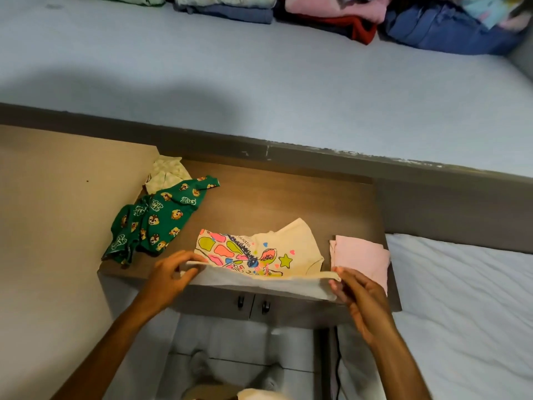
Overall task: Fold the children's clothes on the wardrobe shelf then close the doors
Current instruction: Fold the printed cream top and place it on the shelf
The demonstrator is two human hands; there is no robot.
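Pinching the near hem of a cream printed T-shirt (259,252) with both hands and lifting that edge off the brown shelf (288,197): left hand (170,275) gripping the hem at its left end, thumb over the fabric, right hand (357,293) gripping the hem at its right end between fingertips and thumb. Stretching the hem taut between the two hands, with the rest of the shirt lying flat on the shelf, colourful drawing facing up. Lying just right of the shirt, a folded pink garment (360,258), reaching the shelf's right edge beside the right hand. Lying crumpled to the left, near but apart from the shirt, a green cartoon-print garment (155,220), with a pale checked garment (165,174) bunched behind and touching it. Sitting beyond the shelf, on the blue mattress (259,82), a row of folded clothes (346,15) along the far edge.
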